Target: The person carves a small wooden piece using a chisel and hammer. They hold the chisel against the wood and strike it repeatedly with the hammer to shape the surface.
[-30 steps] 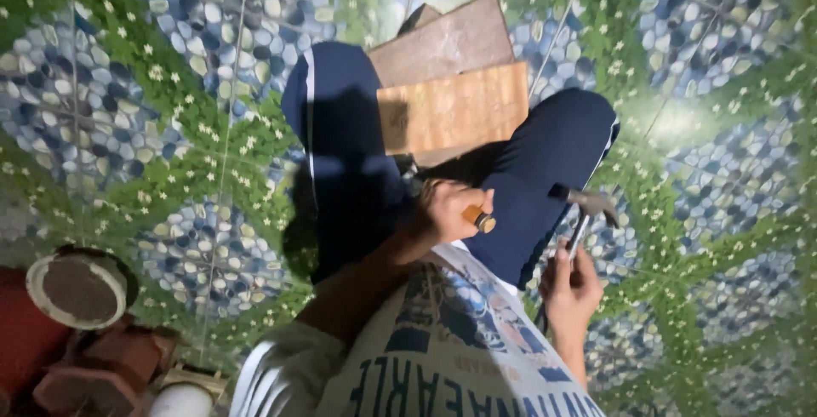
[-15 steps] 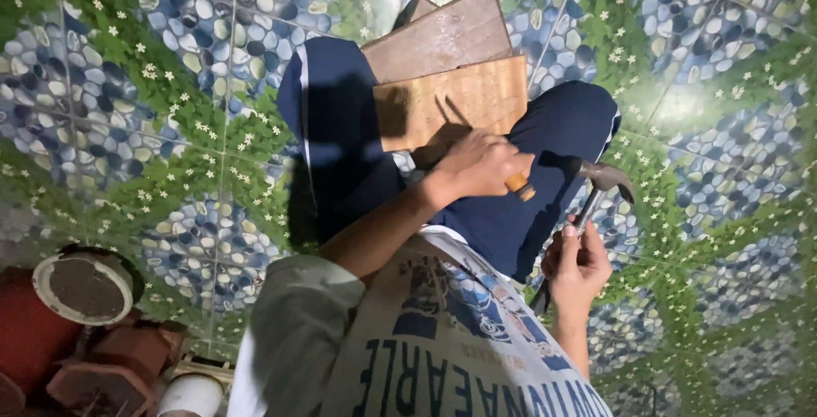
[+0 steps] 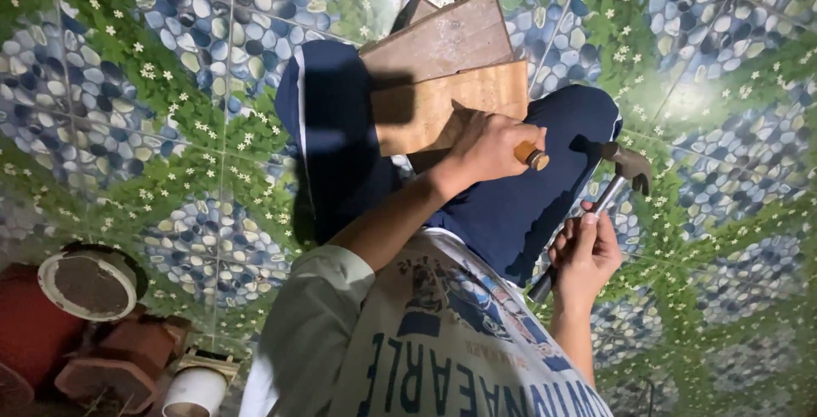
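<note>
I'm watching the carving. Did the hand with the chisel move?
Yes. The left hand with the chisel went from the person's lap up onto the wooden board. The right hand holds a hammer.

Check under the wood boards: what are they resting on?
The wood boards lie across the person's lap, on dark blue trousers, above patterned floor tile. The left hand, gripping a chisel, covers the lower edge.

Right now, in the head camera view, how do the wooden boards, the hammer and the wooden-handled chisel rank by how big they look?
1. Wooden boards, clearly largest.
2. Hammer, held in the right hand.
3. Chisel: only its handle end shows beyond the left hand, so its true size is unsure.
</note>
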